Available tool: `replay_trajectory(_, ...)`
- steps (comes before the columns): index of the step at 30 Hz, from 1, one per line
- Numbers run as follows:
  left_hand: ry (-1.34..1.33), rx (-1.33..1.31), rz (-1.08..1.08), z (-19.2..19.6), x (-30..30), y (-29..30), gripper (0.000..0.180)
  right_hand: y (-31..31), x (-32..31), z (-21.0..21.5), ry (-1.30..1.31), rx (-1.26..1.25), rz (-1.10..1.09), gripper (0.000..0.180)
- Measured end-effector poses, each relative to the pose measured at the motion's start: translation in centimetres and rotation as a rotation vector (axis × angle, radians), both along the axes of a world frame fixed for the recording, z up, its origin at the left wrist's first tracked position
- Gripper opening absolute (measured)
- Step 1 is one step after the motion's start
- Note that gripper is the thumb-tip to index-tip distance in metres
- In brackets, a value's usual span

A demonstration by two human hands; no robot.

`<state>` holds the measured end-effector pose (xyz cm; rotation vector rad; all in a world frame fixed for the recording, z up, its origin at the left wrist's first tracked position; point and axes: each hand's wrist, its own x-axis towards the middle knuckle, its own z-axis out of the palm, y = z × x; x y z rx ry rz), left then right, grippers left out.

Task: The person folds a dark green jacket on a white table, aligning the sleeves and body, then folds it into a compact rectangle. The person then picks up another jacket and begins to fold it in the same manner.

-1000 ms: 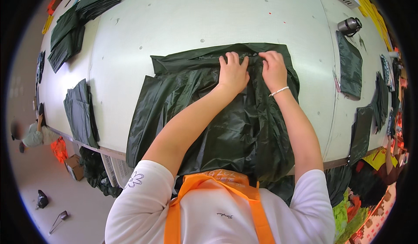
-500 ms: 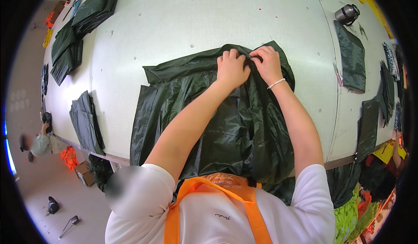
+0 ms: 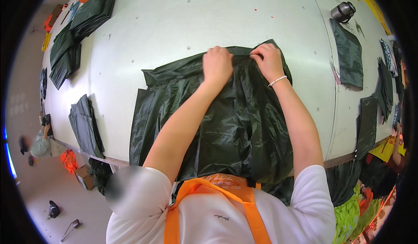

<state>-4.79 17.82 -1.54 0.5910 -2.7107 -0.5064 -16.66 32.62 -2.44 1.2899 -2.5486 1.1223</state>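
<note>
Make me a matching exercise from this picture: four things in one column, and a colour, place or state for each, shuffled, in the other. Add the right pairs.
Things
1. right hand
2. metal flask
3. shiny fabric piece
4. left hand

Descriptions
A. dark green, spread beneath both forearms
B. bare at the wrist
C. wears a white bracelet
D. on the far right part of the table

Pairs: 1-C, 2-D, 3-A, 4-B

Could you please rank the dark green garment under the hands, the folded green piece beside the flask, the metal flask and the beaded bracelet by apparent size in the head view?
As they look in this view, largest first:
1. Dark green garment
2. Folded green piece
3. Metal flask
4. Beaded bracelet
</note>
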Motion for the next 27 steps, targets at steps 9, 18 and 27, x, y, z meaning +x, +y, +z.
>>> replay_trajectory(9, -0.078, -0.001, 0.207, -1.2, 11.0, -9.1, 0.02, 2.8, -2.1, -2.0, -0.025, 0.042, -0.16, 0.012)
replay_trajectory(18, -0.249, 0.31, 0.619, -3.1, 21.6, -14.1, 0.08, 34.5, -19.3, -9.5, 0.114, 0.587, -0.813, 0.039)
replay_trajectory(27, 0.087, 0.966, 0.664, 0.3, 24.2, -10.1, 0.027, 26.0, -12.4, -5.9, -0.152, 0.164, -0.534, 0.025)
